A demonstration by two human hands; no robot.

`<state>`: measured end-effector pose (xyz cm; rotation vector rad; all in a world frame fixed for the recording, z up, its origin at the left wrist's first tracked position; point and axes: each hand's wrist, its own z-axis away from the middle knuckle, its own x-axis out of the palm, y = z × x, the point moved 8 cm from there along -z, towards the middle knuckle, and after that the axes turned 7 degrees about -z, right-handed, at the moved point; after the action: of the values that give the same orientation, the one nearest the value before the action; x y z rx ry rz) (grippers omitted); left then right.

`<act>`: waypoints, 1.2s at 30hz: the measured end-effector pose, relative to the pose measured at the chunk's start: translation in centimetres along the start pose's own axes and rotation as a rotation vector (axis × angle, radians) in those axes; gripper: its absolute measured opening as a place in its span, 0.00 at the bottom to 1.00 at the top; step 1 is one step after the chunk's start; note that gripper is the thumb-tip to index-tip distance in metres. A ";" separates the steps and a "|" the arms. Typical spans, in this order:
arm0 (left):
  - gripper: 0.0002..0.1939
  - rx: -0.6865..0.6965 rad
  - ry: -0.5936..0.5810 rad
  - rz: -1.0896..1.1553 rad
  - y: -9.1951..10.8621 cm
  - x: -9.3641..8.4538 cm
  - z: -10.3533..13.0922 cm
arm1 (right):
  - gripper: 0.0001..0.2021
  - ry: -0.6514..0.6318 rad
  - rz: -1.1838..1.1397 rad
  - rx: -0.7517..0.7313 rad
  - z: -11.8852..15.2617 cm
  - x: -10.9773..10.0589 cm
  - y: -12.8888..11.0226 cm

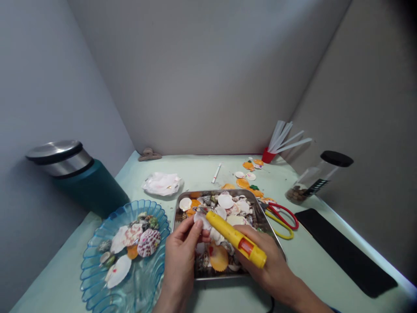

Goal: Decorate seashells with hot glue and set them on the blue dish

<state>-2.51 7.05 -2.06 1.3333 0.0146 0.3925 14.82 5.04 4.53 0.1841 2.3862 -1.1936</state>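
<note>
"Can you read any lettering from your end?"

"No, not one word. On my feed the clear jar (312, 178) wears a black label (317, 187) with pale marks, but they are too blurred for me to make out."

"And the white stick (216, 172)?"

"I see small red marks on it, too tiny for me to read. I can't pick out a brand or number anywhere."

The left hand (183, 250) and right hand (272, 270) are both bare, wrists (174, 287) too. Past the bare right forearm (303, 295) I can just catch a sliver of dark, bluish sleeve (335, 310), too little showing to make out the cloth.
</note>
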 end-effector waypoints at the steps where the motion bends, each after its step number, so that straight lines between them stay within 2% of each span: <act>1: 0.22 0.002 -0.002 -0.006 0.0 0.0 0.0 | 0.13 -0.002 -0.001 0.002 0.0 0.0 0.0; 10: 0.20 0.022 -0.007 -0.010 0.1 0.1 -0.2 | 0.13 0.003 -0.001 -0.006 0.0 -0.1 -0.3; 16: 0.23 -0.007 0.017 0.000 0.0 -0.1 -0.1 | 0.14 0.004 -0.007 0.009 0.0 -0.1 -0.1; 26: 0.25 -0.026 0.083 0.072 -0.2 -0.8 -0.1 | 0.09 0.011 0.003 0.146 0.2 0.0 1.2; 36: 0.26 -0.009 0.093 0.053 0.1 -0.8 0.0 | 0.10 -0.034 -0.043 0.084 0.2 0.2 0.6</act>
<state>-3.34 6.86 -2.11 1.3077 0.0553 0.4984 14.87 5.22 3.90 0.1391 2.3228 -1.3078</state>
